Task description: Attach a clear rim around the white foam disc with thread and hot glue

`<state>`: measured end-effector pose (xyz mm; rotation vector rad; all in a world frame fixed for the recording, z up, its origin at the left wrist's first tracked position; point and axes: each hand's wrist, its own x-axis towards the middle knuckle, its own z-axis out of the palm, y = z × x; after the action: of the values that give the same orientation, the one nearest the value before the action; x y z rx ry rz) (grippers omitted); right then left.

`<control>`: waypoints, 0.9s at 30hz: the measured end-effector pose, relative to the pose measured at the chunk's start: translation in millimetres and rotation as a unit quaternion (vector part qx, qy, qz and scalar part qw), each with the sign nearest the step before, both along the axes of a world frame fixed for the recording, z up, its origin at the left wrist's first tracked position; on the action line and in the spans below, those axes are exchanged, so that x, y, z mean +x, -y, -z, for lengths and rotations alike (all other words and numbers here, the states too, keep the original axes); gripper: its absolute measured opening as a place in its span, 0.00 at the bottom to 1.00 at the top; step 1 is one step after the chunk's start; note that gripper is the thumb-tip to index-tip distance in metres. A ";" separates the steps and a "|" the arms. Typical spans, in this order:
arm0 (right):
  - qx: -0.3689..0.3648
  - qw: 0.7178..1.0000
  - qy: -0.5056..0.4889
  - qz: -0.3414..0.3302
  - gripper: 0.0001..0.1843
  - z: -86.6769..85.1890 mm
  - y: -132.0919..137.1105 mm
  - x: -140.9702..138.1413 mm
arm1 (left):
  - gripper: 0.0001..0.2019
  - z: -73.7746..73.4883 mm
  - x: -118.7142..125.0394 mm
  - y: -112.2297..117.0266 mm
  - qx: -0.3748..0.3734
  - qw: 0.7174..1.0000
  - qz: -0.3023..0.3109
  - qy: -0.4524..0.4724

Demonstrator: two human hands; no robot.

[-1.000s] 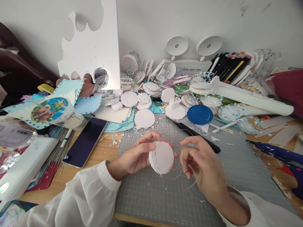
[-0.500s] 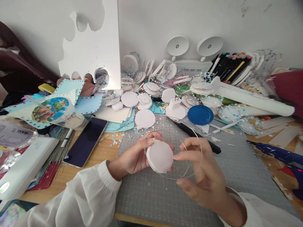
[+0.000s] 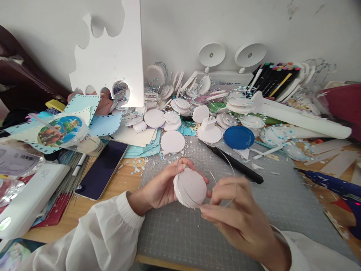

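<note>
**Item:** white foam disc (image 3: pixel 191 187), round, rim slightly ragged, seemingly layered.
**Location:** held between the hands, above the grey cutting mat (image 3: pixel 282 203).
**Left hand** (image 3: pixel 163 188): fingers curled round the disc's back and top edge.
**Right hand** (image 3: pixel 234 214): thumb and forefinger pinching a thin clear wire (image 3: pixel 229 164) at the disc's lower rim.
**Step, as judged:** fitting the wire round the rim.
**Next move calls for:** a steady disc and a taut wire.

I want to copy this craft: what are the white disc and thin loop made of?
The white disc looks like matte foam board: thick layered edge. The thin loop is fine wire or clear line, glossy, springy curve; unsure which.
</note>
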<state>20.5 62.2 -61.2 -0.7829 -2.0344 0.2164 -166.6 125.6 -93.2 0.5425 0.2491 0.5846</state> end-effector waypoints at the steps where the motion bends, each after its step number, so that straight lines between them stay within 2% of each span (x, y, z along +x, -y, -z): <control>1: 0.004 1.000 -0.001 -0.001 0.10 -0.4 0.3 -0.6 | 0.13 -0.1 -0.1 0.3 0.003 1.000 0.004 -0.002; 8: 0.010 1.000 -0.023 0.007 0.15 3.7 1.9 -7.2 | 0.14 -0.6 0.0 1.8 0.023 0.999 -0.008 -0.032; 13: -0.003 0.999 -0.031 -0.006 0.15 9.0 3.1 -6.3 | 0.16 -2.8 1.2 2.5 0.018 0.999 -0.020 -0.042; 27: 0.004 1.000 0.009 -0.005 0.18 8.0 4.4 -4.8 | 0.16 -2.5 0.2 3.7 0.020 0.999 -0.009 -0.048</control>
<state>15.7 57.8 -69.2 -0.7716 -2.0551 0.2086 -166.4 121.9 -90.7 0.6090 0.3343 0.5824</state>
